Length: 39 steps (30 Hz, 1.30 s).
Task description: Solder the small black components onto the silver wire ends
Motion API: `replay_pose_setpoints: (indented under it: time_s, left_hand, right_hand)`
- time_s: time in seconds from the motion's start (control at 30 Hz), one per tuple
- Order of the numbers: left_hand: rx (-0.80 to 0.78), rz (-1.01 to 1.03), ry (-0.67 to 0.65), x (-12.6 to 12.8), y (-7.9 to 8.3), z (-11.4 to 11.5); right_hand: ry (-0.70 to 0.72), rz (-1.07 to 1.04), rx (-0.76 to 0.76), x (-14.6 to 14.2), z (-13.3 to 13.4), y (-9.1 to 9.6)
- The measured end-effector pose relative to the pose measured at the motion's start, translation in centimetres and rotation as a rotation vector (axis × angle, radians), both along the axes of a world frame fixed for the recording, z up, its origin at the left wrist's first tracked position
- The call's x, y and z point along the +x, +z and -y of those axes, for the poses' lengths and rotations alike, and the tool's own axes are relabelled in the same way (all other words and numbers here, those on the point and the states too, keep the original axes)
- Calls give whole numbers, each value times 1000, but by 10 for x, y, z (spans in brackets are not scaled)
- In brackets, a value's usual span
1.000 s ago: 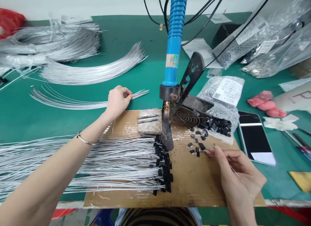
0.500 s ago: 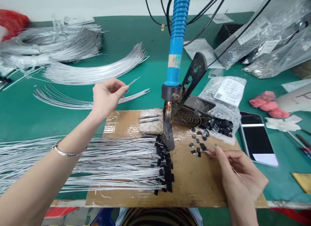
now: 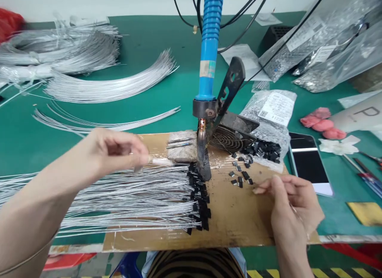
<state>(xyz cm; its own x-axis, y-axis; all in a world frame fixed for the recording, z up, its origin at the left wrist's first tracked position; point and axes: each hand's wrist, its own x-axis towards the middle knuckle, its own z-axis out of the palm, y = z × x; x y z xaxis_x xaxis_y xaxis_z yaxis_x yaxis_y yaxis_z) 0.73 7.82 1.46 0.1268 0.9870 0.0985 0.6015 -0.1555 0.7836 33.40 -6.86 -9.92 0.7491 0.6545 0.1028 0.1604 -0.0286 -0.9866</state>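
Note:
My left hand (image 3: 119, 152) is closed in a pinch on a white wire (image 3: 161, 161), blurred by motion, whose end points at the sponge block (image 3: 180, 148). Just below it lie rows of white wires (image 3: 143, 190), with small black connectors (image 3: 204, 210) on their right ends. My right hand (image 3: 294, 202) is also closed, thumb against fingers, beside loose black connectors (image 3: 240, 178) on the cardboard. A thin silvery wire (image 3: 293, 208) shows partly in its palm. Between the hands, a soldering iron (image 3: 211, 51) with a blue grip stands tip down in a metal holder.
Behind my left hand lie loose wires (image 3: 125, 124) and a larger wire bundle (image 3: 110, 87). A clear bag of black connectors (image 3: 268, 150) and a phone (image 3: 310, 158) are at the right. Black cables (image 3: 253, 15) hang at the back. Cardboard (image 3: 238, 222) covers the front.
My left hand has moved down and toward me from the loose wires, bringing the white wire toward the sponge block. My right hand has drawn slightly away from the loose connectors. The view has shifted a little.

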Motion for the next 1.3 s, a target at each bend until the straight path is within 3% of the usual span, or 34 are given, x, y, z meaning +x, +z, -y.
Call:
replay_pose_setpoints:
  time_s: [0.17,0.23,0.33,0.47,0.53,1.0,1.3]
  left_hand:
    - [-235,0,-99,13,-18,45]
    - [-374,4,-196,16,-24,56]
    - [-520,45,-262,19,-28,67]
    - [-503,102,-218,28,-32,77]
    - [-478,104,-227,31,-33,81]
    - [-537,157,-229,31,-41,88]
    - [-438,56,-306,42,-41,96]
  right_hand:
    - [92,-42,23,-10,11,11]
    - [180,-49,2,-23,16,20]
    - [433,-137,-107,-48,19,34]
    - [759,-273,-173,-72,10,42]
    - [837,-305,-199,-78,5,41]
    - [808,-420,-228,-87,-2,28]
    - [948,-100,-138,-77,-1,34]
